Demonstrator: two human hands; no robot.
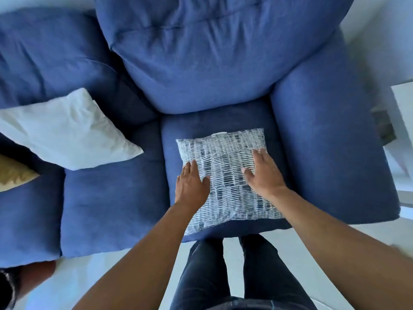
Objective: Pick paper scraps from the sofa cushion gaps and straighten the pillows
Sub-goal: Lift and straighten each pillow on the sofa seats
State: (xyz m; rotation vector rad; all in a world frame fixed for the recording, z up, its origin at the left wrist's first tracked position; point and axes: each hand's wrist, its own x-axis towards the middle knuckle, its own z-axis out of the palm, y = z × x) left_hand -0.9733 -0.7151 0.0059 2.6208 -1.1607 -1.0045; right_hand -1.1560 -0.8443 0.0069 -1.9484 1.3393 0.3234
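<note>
A blue-and-white patterned pillow [225, 166] lies flat on the right seat cushion of the blue sofa [107, 204]. My left hand [191, 184] rests flat on the pillow's left edge, fingers spread. My right hand [263, 173] presses flat on its right part, fingers apart. Neither hand grips anything. A white pillow [67, 130] lies tilted over the middle seat and back cushion, and a tan pillow's corner [13, 173] shows at the far left. No paper scraps are visible in the cushion gaps.
The sofa's right armrest [330, 142] runs beside the patterned pillow, and a large back cushion [212, 52] bulges behind it. White furniture [402, 104] stands to the right. A reddish-brown object [38, 274] sits on the pale floor at lower left. My legs stand against the seat front.
</note>
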